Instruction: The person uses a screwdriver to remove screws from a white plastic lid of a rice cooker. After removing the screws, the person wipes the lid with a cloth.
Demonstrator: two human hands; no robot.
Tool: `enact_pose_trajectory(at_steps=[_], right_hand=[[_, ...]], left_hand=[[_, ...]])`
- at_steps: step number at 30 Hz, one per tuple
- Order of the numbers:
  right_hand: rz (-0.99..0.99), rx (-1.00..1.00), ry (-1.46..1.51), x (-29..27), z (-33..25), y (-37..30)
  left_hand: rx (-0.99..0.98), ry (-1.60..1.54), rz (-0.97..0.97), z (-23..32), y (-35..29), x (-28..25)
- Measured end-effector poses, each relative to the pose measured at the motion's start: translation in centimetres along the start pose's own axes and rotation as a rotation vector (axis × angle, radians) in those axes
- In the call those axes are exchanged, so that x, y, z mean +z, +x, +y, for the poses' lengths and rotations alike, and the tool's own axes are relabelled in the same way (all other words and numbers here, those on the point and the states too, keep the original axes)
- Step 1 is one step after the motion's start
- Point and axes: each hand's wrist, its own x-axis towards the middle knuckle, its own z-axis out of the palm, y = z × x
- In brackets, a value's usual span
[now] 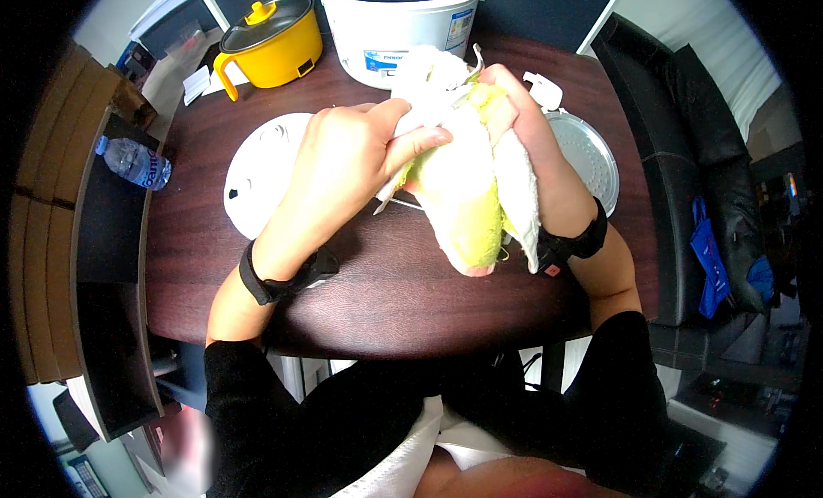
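Note:
Both hands grip a bunched cloth [467, 172], white with fuzzy yellow-green patches, raised above the dark wood table. My left hand [356, 147] pinches its upper left part, thumb laid across the front. Round the right upper side of the cloth curl the fingers of my right hand [525, 121], partly hidden by its folds. Loose ends hang down between the wrists. A round white lid-like disc [257, 177] lies beside my left forearm. On the other side, a round perforated metal plate [591, 155] is partly covered by my right arm.
At the back stands a white appliance tub [351, 48] with a dark interior. To its left is a yellow pot [279, 57] with a glass lid. A water bottle [135, 162] lies at the far left; a black sofa [677, 172] borders the table's right side.

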Motion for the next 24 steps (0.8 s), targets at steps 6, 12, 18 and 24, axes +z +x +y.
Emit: enact_pose_trajectory(at_steps=[6, 12, 18, 24], right_hand=[[0.16, -0.002, -0.134, 0.3, -0.2, -0.1], [-0.059, -0.054, -0.164, -0.4, -0.5, 0.2], [0.067, -0.118, -0.169, 1.0, -0.4, -0.9], [-0.069, -0.344, -0.365, -0.1, -1.0, -1.9]], left_hand=[[0.063, -0.143, 0.088, -0.7, 0.1, 0.7], [-0.151, -0.567, -0.09, 0.2, 0.2, -0.1], [-0.097, -0.637, 0.021, 0.4, -0.3, 0.4], [-0.083, -0.637, 0.063, -0.2, -0.1, 1.2]])
